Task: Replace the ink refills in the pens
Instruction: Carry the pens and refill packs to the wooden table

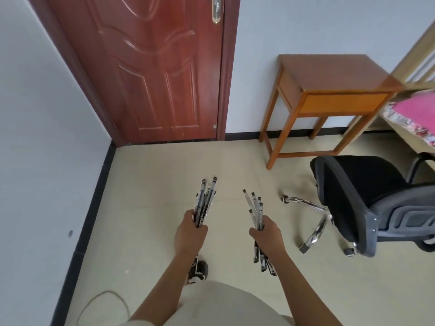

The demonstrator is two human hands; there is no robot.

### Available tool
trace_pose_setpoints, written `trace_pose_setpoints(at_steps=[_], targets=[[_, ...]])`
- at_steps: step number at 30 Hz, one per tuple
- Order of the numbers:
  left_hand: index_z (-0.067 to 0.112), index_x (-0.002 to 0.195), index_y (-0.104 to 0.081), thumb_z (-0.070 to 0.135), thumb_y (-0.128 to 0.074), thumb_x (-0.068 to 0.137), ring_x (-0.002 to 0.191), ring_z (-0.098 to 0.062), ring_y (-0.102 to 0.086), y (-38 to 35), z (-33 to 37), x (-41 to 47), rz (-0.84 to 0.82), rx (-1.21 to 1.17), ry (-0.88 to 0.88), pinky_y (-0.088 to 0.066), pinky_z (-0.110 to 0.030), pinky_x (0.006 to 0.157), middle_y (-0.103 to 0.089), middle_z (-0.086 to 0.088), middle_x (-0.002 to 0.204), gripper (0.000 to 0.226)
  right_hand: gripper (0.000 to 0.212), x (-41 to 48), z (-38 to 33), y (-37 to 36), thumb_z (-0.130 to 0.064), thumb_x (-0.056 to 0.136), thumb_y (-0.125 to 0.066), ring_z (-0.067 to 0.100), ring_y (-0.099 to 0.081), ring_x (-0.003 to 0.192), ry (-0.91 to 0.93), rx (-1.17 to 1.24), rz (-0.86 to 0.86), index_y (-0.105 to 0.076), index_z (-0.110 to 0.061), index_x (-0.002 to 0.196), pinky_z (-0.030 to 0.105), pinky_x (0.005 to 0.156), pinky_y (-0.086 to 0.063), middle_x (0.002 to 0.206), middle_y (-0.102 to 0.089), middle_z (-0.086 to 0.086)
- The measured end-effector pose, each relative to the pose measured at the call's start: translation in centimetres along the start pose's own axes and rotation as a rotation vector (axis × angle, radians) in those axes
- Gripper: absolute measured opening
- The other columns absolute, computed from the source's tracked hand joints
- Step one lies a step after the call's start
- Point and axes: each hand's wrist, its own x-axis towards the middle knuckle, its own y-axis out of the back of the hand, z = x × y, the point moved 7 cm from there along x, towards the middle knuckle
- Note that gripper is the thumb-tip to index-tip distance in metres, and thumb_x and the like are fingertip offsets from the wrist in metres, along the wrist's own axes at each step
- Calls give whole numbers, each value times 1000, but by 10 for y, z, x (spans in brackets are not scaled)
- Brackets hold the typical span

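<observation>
I stand on a tiled floor with both arms stretched out in front of me. My left hand [191,228] grips a bundle of several dark pens [206,198] that fan upward from the fist. My right hand [266,232] grips a second bundle of several clear pens or refills [255,207]; their pale ends point up and their dark ends [262,258] stick out below the hand. The two bundles are apart, roughly a hand's width between them.
A small wooden table [329,90] stands against the far wall at the right. A black office chair [362,203] on castors is close on the right. A red door [150,67] is ahead, a white wall on the left, and a bed edge [414,118] at far right. A cable [103,300] lies on the floor.
</observation>
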Motion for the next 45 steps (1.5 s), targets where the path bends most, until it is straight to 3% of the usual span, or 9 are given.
trace_pose_setpoints(at_steps=[5, 11, 18, 23, 30, 32, 36, 41, 45], targets=[[13, 116, -47, 6, -51, 78, 67, -26, -51, 5, 79, 99, -33, 17, -114, -40, -29, 62, -52, 2, 68, 39, 24, 65, -36, 33, -5, 79, -54, 14, -33, 50, -69, 148, 163, -34, -12, 67, 28, 49, -27, 57, -36, 0], [13, 117, -47, 7, -53, 79, 72, -24, -53, -61, 123, 153, -248, 142, -159, -38, -28, 61, -57, -1, 80, 39, 25, 123, -21, 52, -6, 78, -56, 13, -32, 51, -220, 157, 180, -35, -15, 66, 27, 52, -28, 58, -37, -1], [11, 115, -47, 5, -53, 79, 70, -24, -52, -126, 231, 232, -243, 109, -265, -38, -29, 62, -57, -2, 80, 37, 13, 234, -22, 130, -9, 78, -55, 14, -35, 53, -241, 186, 237, -42, -8, 78, 28, 56, -32, 60, -39, 0], [12, 116, -47, 6, -53, 79, 67, -22, -51, -161, 284, 273, -226, 111, -273, -36, -28, 59, -57, -2, 80, 38, 28, 308, -39, 193, -10, 80, -56, 14, -32, 53, -191, 209, 301, -32, -15, 66, 28, 53, -29, 60, -33, 1], [12, 115, -47, 6, -54, 79, 82, -25, -58, -227, 333, 327, -358, 207, -255, -45, -32, 68, -63, -5, 92, 37, 12, 371, -11, 204, -13, 78, -56, 17, -36, 55, -326, 232, 224, -45, -9, 80, 31, 58, -33, 62, -37, 1], [12, 114, -47, 6, -54, 79, 85, -25, -58, -249, 360, 352, -384, 212, -282, -45, -32, 70, -63, -6, 97, 36, 14, 396, -10, 216, -11, 77, -55, 17, -36, 56, -348, 241, 228, -42, -12, 74, 30, 55, -32, 63, -37, 1], [13, 109, -48, 8, -53, 81, 79, -20, -57, -297, 433, 398, -449, 211, -393, -41, -26, 58, -62, -5, 96, 29, 23, 446, -11, 270, -8, 77, -54, 14, -33, 54, -387, 313, 364, -34, -15, 67, 29, 52, -29, 63, -35, 1], [14, 103, -49, 10, -55, 82, 76, -18, -59, -350, 506, 430, -536, 233, -506, -52, -35, 65, -58, 2, 86, 22, 20, 480, -9, 328, -7, 79, -55, 18, -40, 58, -443, 426, 523, -38, -13, 69, 29, 52, -32, 66, -41, 5], [12, 104, -47, 10, -55, 81, 75, -21, -59, -389, 523, 440, -619, 313, -530, -49, -33, 62, -59, -1, 86, 24, 15, 495, 4, 336, -9, 79, -55, 19, -41, 59, -532, 433, 512, -41, -12, 73, 31, 52, -33, 68, -43, 6]])
